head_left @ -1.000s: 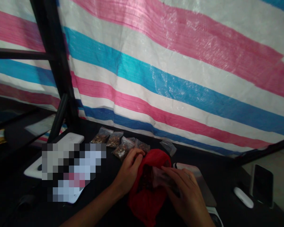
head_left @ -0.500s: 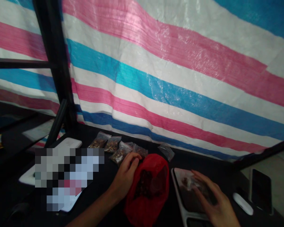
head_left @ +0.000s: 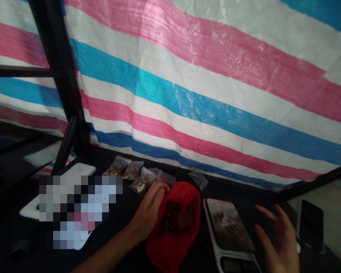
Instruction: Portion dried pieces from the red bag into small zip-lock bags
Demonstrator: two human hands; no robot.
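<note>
Left hand [head_left: 149, 214] closed on a red plastic bag [head_left: 170, 246] holding dark brown pieces [head_left: 170, 218]. Right hand [head_left: 278, 242] open, just right of a kitchen scale [head_left: 229, 227] bearing a small clear bag [head_left: 223, 217]. Filled clear bags [head_left: 142, 182] lie far left on the worktop [head_left: 235, 191].

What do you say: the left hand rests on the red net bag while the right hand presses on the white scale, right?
No: the right hand is raised, clear of the white scale, as the head view shows; the left hand rests on the red net bag.
</note>
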